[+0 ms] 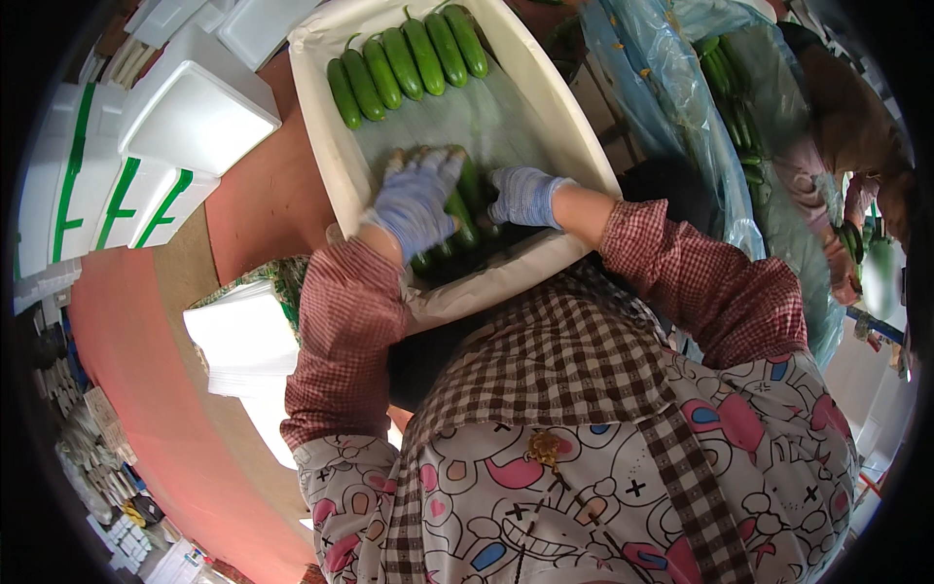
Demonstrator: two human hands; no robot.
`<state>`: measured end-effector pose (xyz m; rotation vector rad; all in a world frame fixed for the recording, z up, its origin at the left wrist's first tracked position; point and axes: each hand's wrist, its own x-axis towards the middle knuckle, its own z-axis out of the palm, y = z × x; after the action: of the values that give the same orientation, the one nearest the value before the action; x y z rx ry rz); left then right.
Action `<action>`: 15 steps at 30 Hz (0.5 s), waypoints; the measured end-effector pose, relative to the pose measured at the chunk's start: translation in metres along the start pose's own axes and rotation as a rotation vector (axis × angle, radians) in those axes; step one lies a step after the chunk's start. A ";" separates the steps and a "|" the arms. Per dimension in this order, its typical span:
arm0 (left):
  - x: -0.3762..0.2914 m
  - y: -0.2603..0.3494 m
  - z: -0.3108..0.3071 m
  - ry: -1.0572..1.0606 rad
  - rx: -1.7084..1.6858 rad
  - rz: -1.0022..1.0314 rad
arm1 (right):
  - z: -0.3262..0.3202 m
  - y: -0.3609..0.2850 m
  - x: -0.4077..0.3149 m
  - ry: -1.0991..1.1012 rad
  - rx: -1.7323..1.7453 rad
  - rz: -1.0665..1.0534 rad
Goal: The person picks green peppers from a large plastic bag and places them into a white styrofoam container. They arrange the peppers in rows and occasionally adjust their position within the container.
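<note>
A white box (319,157) lined with paper lies before me. At its far end, several green cucumbers (398,62) rest side by side in a row. My left hand (422,197), in a blue-and-white knit glove, spreads over more cucumbers (467,223) at the near end, touching them. Their far side is partly hidden beneath it. Just to the right, my right hand (527,196), gloved alike, has its fingers curled down beside these cucumbers. Blur hides whether it grips one. Translucent sheeting (489,106) covers the box floor between both groups.
To the right stands a container lined with blue plastic (657,95), with cucumbers (730,95) inside. Another person's sleeve (799,175) reaches in beyond it. White foam boxes (197,124) are stacked at left. White sheets (244,336) lie by my left elbow.
</note>
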<state>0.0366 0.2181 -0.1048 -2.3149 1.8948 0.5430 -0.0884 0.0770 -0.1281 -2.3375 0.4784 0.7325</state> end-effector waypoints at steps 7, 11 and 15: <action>-0.015 0.022 0.011 0.031 0.089 -0.053 | 0.001 0.008 0.012 -0.148 -0.267 -0.192; -0.010 0.019 -0.005 -0.055 0.152 -0.009 | -0.010 -0.018 0.005 -0.240 -0.424 -0.320; -0.012 0.023 -0.018 -0.110 0.157 -0.029 | -0.057 -0.029 -0.038 -0.165 -0.706 -0.260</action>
<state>0.0164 0.2190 -0.0806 -2.1647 1.7837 0.4887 -0.0820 0.0652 -0.0547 -2.8617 -0.2008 1.0788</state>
